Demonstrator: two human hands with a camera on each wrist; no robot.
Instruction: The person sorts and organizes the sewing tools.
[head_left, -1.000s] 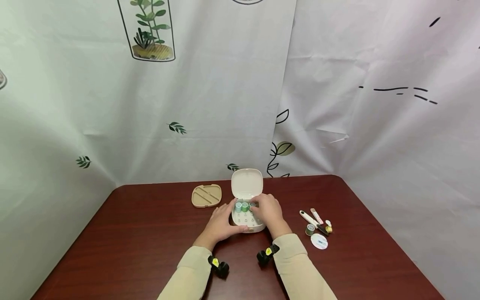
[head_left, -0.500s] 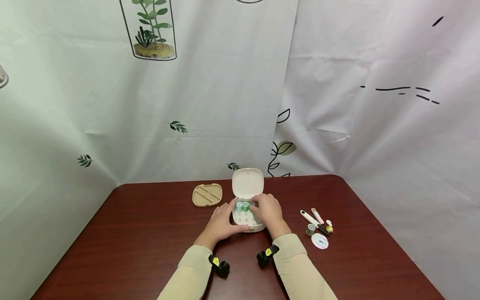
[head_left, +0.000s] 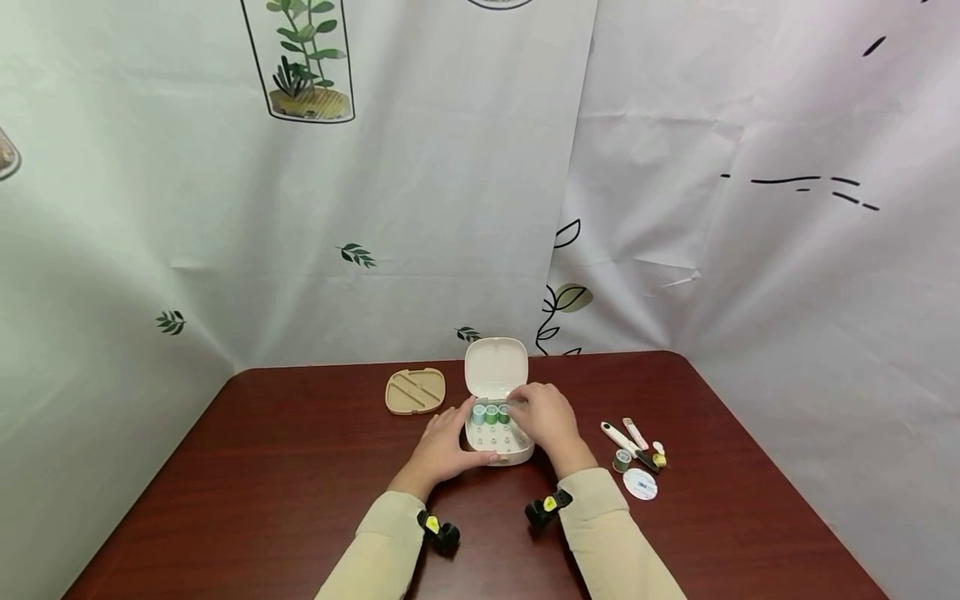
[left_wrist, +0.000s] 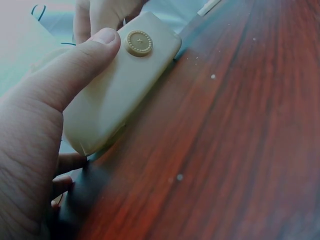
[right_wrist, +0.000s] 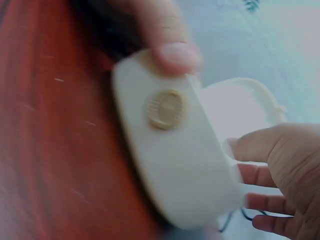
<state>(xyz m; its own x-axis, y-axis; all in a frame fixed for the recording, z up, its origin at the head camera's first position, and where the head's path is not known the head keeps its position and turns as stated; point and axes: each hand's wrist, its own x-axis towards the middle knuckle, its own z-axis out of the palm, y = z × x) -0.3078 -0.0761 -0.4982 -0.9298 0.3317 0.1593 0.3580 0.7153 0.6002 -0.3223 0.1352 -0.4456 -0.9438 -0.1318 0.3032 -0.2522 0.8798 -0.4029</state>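
A white sewing box (head_left: 516, 457) stands with its lid (head_left: 496, 367) raised, near the back of the table. Three thread spools, light blue (head_left: 478, 415), green (head_left: 492, 415) and dark green (head_left: 505, 414), sit in its back row; small pegs show in front of them. My left hand (head_left: 440, 451) grips the box from its left side, its thumb (left_wrist: 95, 52) on the front wall near a tan round button (left_wrist: 139, 43). Over the box's right side, just right of the dark green spool, hovers my right hand (head_left: 551, 419), holding nothing, its fingers (right_wrist: 265, 202) loosely bent.
Left of the lid lies a tan divided tray (head_left: 415, 392). On the right are a white-and-black handled tool (head_left: 619, 438), a slim pale stick (head_left: 634, 433), a dark thread spool (head_left: 622, 461), a white round disc (head_left: 640, 484) and a small yellow item (head_left: 659, 459).
My right hand has let go of the dark green spool and shifted slightly right, leaving it standing in the row. The left hand keeps its grip on the box.
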